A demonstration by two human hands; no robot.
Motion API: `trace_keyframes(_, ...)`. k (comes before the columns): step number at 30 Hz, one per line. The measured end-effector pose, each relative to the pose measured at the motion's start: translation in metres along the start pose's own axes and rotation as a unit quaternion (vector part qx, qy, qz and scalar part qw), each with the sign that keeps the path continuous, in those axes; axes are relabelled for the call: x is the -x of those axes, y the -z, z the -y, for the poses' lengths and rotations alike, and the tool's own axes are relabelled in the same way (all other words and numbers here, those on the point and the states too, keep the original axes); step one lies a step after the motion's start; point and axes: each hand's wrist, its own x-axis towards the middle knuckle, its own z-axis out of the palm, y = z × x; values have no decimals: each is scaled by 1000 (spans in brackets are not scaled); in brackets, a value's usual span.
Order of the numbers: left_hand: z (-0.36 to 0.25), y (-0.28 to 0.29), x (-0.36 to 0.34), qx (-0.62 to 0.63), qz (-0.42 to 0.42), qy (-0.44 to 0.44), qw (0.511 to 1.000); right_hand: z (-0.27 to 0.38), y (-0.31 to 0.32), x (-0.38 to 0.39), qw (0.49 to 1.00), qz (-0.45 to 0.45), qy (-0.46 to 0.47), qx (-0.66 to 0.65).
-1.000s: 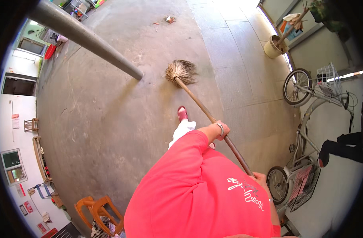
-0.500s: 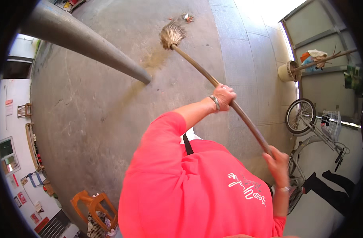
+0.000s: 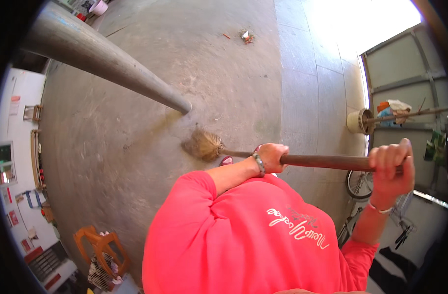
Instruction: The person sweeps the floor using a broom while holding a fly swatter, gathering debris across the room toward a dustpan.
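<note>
A long-handled straw broom lies across in front of my body, its dark wooden handle running nearly level. My left hand, with a bracelet at the wrist, is closed round the handle's middle. Higher up, close to the handle's end, my right hand is wrapped round it and raised at the right. The bushy straw head rests on the concrete floor left of my feet, its bristles slightly blurred. A shoe shows beside it. Farther off lies a small heap of litter with white and orange bits.
A thick grey metal pole meets the floor just beyond the broom head. At the right stand a cream bucket with sticks and a bicycle by the metal gate. An orange-brown wooden chair is at the lower left.
The broom head has swung from beside the litter heap back toward my feet. The handle has turned from slanting to nearly level. My right hand has risen and moved right; the left stays on the handle.
</note>
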Motion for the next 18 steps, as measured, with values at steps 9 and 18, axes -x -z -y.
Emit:
trace_keyframes(9,19,14,-101,-51,-155,12,987,7,17,-81,940,329,81,44)
trace_keyframes(18,78,54,-197,-107,-229,-27,967,-27,25,-108,905,361,154,166)
